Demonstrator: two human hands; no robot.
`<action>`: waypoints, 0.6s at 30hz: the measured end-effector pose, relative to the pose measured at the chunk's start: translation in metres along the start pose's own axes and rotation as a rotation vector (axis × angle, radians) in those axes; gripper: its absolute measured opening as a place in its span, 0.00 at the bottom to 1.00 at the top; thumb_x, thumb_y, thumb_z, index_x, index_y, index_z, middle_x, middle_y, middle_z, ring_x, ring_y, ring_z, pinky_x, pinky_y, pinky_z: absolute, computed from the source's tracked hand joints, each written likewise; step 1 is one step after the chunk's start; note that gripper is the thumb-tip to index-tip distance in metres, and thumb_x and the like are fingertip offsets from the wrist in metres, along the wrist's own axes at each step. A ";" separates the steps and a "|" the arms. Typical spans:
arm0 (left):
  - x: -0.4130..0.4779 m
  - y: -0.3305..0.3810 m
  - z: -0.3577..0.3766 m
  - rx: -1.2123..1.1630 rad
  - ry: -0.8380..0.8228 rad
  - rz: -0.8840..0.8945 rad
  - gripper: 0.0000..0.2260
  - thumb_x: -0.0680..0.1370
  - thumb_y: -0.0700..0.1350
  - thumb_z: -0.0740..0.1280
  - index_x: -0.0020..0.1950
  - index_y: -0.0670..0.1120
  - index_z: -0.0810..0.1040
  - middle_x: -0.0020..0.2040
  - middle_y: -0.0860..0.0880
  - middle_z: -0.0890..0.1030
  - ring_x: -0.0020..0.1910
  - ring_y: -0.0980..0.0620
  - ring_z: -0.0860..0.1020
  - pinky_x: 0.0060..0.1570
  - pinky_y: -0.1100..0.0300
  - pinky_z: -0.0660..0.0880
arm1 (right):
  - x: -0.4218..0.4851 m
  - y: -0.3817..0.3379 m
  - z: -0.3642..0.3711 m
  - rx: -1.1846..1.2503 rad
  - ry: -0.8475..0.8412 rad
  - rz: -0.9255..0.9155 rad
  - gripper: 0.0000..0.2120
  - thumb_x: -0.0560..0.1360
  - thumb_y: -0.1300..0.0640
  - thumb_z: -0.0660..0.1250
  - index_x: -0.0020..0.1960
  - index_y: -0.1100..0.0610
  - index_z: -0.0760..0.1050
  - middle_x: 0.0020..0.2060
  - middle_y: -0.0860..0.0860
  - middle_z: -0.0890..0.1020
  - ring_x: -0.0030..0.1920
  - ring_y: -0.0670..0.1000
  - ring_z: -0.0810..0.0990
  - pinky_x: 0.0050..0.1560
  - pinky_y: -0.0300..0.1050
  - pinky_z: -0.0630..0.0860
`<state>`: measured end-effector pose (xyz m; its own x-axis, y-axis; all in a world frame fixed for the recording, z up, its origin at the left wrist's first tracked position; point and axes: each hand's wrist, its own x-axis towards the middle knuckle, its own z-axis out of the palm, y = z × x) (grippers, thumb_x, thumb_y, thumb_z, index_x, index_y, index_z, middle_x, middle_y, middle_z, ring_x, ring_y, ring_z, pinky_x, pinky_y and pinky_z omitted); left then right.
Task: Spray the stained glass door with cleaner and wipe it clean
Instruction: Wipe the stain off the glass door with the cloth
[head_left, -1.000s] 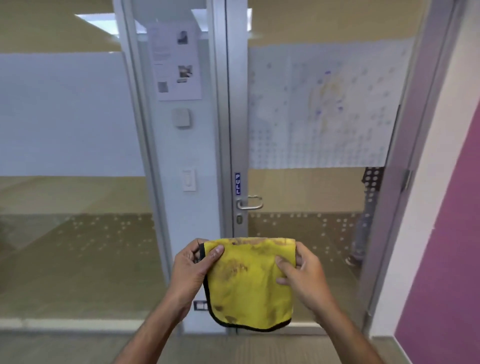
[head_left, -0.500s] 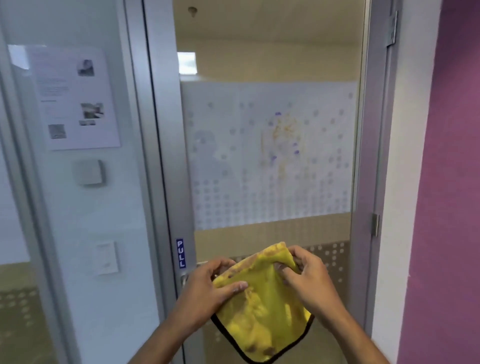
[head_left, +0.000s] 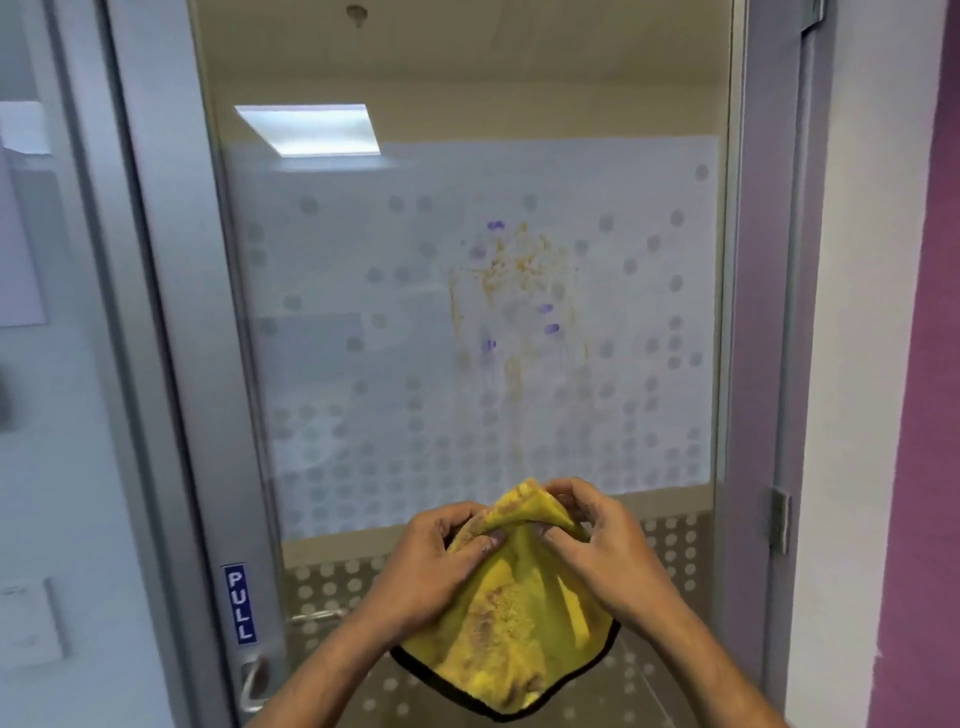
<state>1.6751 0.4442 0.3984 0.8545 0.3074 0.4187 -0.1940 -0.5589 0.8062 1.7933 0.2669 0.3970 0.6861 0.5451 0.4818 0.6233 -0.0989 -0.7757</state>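
The glass door (head_left: 363, 364) fills the view, with a frosted dotted band across its middle. An orange smear with a few purple spots, the stain (head_left: 519, 291), marks the frosted band right of centre. Below it I hold a yellow cloth (head_left: 514, 623) with a black hem and brown marks, bunched at the top and hanging down. My left hand (head_left: 431, 566) pinches the cloth's upper left. My right hand (head_left: 597, 551) pinches its upper right. The cloth hangs below the stain. No spray bottle is in view.
The grey door frame (head_left: 171, 364) runs down the left, with a blue PULL label (head_left: 239, 603) and a metal handle (head_left: 254, 680) below it. A hinge (head_left: 779, 519) sits on the right frame. A purple wall (head_left: 924, 415) stands at the far right.
The view has closed in on the door and shifted right, so the stain looks larger. Both hands have gathered the flat cloth into a bunch and lifted it slightly.
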 end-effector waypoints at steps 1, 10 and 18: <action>0.011 -0.001 0.001 -0.010 -0.004 0.001 0.05 0.80 0.42 0.71 0.51 0.48 0.86 0.46 0.48 0.88 0.45 0.57 0.84 0.46 0.60 0.79 | 0.005 0.008 -0.002 0.013 0.033 0.017 0.15 0.74 0.57 0.74 0.57 0.41 0.78 0.51 0.40 0.85 0.55 0.38 0.81 0.56 0.43 0.80; 0.095 -0.010 -0.015 -0.022 -0.055 0.080 0.05 0.79 0.45 0.71 0.51 0.47 0.86 0.48 0.42 0.87 0.46 0.51 0.84 0.51 0.48 0.81 | 0.043 0.042 0.010 -0.165 0.280 0.041 0.10 0.76 0.54 0.74 0.54 0.42 0.82 0.46 0.40 0.82 0.50 0.41 0.80 0.51 0.45 0.79; 0.132 -0.027 -0.015 -0.100 -0.044 0.125 0.05 0.81 0.44 0.70 0.50 0.52 0.86 0.44 0.51 0.88 0.44 0.54 0.86 0.45 0.57 0.80 | 0.087 0.023 0.029 -0.305 0.610 0.108 0.12 0.79 0.56 0.68 0.60 0.46 0.82 0.37 0.45 0.85 0.39 0.49 0.82 0.36 0.43 0.74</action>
<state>1.7862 0.5113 0.4383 0.8407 0.2048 0.5012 -0.3452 -0.5104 0.7876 1.8566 0.3361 0.4089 0.7829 -0.0382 0.6210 0.5560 -0.4049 -0.7259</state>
